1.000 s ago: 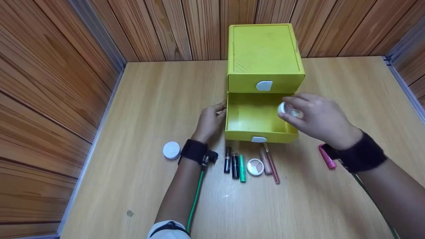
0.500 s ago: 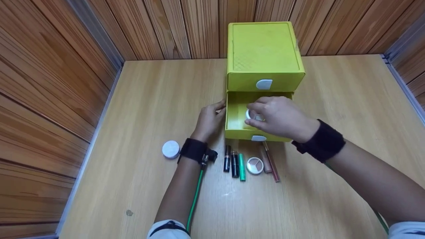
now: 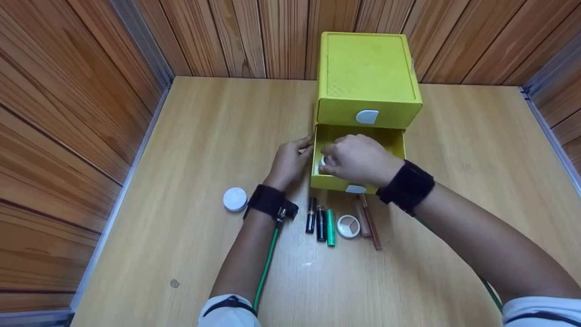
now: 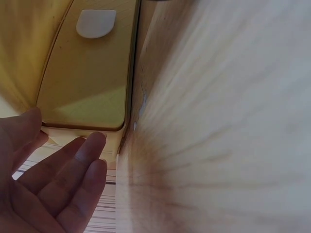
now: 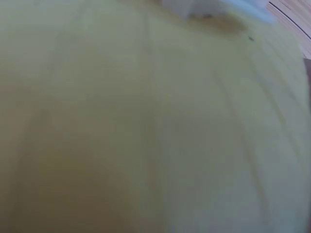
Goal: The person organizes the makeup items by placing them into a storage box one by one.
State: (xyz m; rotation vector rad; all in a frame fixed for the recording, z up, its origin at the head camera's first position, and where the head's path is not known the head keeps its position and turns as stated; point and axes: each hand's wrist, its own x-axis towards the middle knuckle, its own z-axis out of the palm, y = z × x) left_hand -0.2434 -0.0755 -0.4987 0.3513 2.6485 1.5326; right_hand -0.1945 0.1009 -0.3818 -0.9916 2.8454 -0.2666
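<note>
My right hand [image 3: 358, 156] reaches inside the pulled-out lower drawer [image 3: 333, 183] of a lime-yellow two-drawer box [image 3: 370, 68]. It grips a small white-rimmed round container [image 3: 323, 161], mostly hidden behind the fingers, near the drawer's left wall. At the drawer's left side, my left hand [image 3: 290, 161] touches the wall; in the left wrist view its fingers [image 4: 90, 150] are loosely extended along the drawer front's edge [image 4: 82, 82]. In the right wrist view, blurred yellow plastic fills most of the frame, with a pale object [image 5: 194, 7] at the top edge.
Before the drawer lie two black tubes [image 3: 321, 223], a green tube [image 3: 331, 228], a round three-pan compact [image 3: 348, 226], a pinkish tube [image 3: 362, 218] and a slim brownish-pink tube [image 3: 372, 225]. A white round jar [image 3: 235, 199] stands left. Wood-panelled walls [image 3: 218, 36] border the table.
My right hand has moved left and down into the drawer with the round container. The pink tube seen at the right is now hidden by my right arm. My left hand stays beside the drawer.
</note>
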